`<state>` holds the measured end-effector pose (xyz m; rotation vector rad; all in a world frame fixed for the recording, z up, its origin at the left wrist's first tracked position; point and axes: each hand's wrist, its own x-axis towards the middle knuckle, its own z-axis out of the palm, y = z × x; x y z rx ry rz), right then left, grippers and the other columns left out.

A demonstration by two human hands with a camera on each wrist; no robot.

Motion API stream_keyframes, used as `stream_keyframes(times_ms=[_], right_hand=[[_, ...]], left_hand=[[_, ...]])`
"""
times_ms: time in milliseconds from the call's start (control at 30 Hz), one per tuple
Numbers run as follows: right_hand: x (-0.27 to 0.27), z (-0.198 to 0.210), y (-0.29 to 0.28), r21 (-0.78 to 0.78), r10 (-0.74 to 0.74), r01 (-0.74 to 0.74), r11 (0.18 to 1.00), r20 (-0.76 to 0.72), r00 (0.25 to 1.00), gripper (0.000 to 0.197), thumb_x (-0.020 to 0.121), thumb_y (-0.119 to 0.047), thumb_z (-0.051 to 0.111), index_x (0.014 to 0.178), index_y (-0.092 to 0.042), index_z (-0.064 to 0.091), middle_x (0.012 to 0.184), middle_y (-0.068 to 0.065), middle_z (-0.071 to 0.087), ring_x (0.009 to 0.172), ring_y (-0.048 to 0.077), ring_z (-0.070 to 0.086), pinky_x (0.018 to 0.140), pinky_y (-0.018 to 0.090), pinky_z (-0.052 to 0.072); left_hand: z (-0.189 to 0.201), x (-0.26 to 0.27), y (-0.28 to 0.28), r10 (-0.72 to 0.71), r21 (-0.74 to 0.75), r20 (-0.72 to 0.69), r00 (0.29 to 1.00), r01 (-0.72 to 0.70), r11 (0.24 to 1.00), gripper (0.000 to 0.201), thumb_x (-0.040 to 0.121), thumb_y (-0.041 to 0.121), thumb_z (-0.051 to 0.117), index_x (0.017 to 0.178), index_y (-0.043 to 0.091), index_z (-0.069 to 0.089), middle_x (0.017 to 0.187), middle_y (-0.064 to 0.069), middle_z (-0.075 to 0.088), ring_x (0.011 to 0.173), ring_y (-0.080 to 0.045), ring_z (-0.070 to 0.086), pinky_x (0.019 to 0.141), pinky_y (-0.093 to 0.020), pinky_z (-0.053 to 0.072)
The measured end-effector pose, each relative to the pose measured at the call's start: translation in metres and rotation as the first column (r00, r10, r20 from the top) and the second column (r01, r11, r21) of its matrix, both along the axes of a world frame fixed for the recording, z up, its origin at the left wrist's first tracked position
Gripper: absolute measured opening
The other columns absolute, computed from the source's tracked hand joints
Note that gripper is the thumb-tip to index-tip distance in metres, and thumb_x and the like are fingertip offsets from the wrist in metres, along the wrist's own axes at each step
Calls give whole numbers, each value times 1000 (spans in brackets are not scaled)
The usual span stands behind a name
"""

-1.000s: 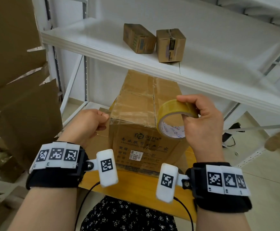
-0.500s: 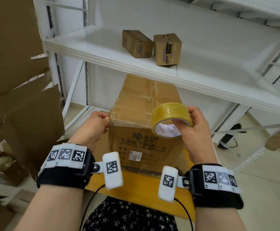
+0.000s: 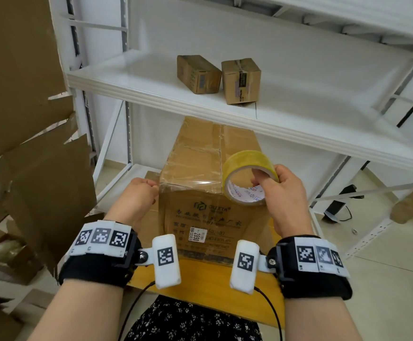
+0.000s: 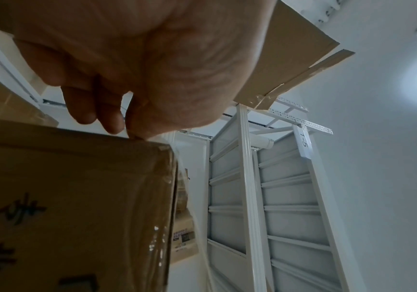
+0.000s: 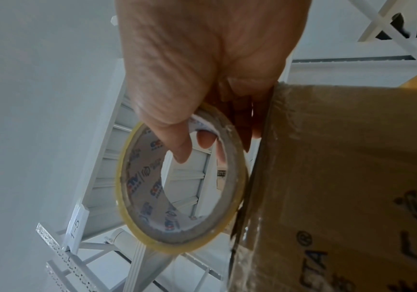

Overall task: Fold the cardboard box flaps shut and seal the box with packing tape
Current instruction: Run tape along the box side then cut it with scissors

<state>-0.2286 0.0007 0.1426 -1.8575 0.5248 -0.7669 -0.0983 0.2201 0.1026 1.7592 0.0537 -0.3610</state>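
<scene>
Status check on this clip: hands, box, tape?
Left hand pinching tape end at box corner. Right hand grips tape roll. Flaps shut. Shelf overhangs box's far end.

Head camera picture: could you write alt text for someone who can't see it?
A person's right hand holds a roll of yellowish packing tape at the near top edge of a closed cardboard box, while the left hand grips the box's left corner. Two small boxes sit on a white shelf above.

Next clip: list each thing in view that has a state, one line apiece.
Cardboard box: flaps shut, top taped.
Tape roll: in right hand, strip spanning the box's near top edge.
Left hand: pinching the tape end at the box's left corner.
Two small boxes: taped shut, on shelf.
</scene>
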Motion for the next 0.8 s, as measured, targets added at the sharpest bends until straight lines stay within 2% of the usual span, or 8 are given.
stream_keyframes(times_ms=[33, 100, 167, 300, 433, 567, 667, 800], right_hand=[[0, 0, 0, 3, 1, -1, 1000, -2, 1000, 19, 90, -34, 70, 85, -16, 67, 87, 9, 72, 91, 32, 65, 71, 36, 49], [-1, 0, -1, 0, 4, -4, 1000, -7, 1000, 19, 90, -35, 70, 85, -17, 68, 87, 8, 72, 90, 31, 66, 71, 36, 49], [-2, 0, -2, -9, 6, -7, 1000, -15, 1000, 20, 90, -36, 71, 85, -17, 68, 86, 7, 72, 89, 30, 66, 71, 36, 50], [-3, 1, -2, -9, 12, -12, 1000, -13, 1000, 19, 89, -36, 72, 84, -18, 69, 86, 6, 73, 90, 29, 67, 72, 39, 52], [-3, 0, -4, -4, 29, -29, 1000, -5, 1000, 17, 86, -38, 75, 82, -22, 69, 83, 3, 73, 88, 28, 68, 73, 41, 53], [-3, -3, -7, 5, 53, -53, 999, 3, 999, 14, 82, -39, 77, 81, -27, 70, 80, -3, 73, 86, 24, 69, 72, 39, 54], [-3, -4, -9, 7, 78, -78, 997, 10, 997, 14, 79, -43, 78, 82, -31, 71, 80, -4, 73, 85, 23, 69, 72, 40, 55], [-4, -4, -11, 7, 117, -117, 993, 6, 993, 11, 78, -42, 79, 81, -35, 71, 78, -9, 72, 83, 19, 68, 72, 34, 50]], left_hand=[[2, -4, 3, 41, -16, 22, 999, -41, 999, 16, 94, 9, 50, 108, 12, 58, 98, -6, 59, 87, -22, 53, 78, -37, 47], [11, -12, 7, 111, -75, 139, 984, -101, 992, 20, 91, 7, 54, 109, 16, 57, 95, -2, 57, 83, -18, 53, 68, -32, 44], [26, -21, 10, 79, -103, 312, 947, -49, 993, 16, 90, 11, 60, 105, 17, 59, 90, 0, 58, 79, -15, 55, 66, -27, 42], [49, -24, 6, -113, 129, 515, 850, 54, 990, 8, 84, 14, 71, 84, 21, 66, 80, 2, 65, 77, -15, 61, 71, -30, 50], [52, -23, -5, -267, 400, 516, 814, 47, 915, 11, 81, 17, 74, 77, 24, 66, 74, 5, 64, 75, -12, 59, 66, -28, 44], [53, -23, -6, -291, 440, 513, 808, 45, 897, 10, 85, 15, 67, 81, 24, 66, 77, 4, 64, 78, -14, 59, 65, -28, 41], [51, -23, -7, -290, 445, 527, 799, 31, 895, 14, 90, 13, 58, 87, 25, 66, 84, 4, 65, 85, -17, 58, 71, -30, 43], [47, -25, -12, -341, 534, 532, 775, 6, 845, 19, 92, 12, 52, 88, 25, 65, 88, 4, 65, 87, -18, 58, 72, -32, 44]])
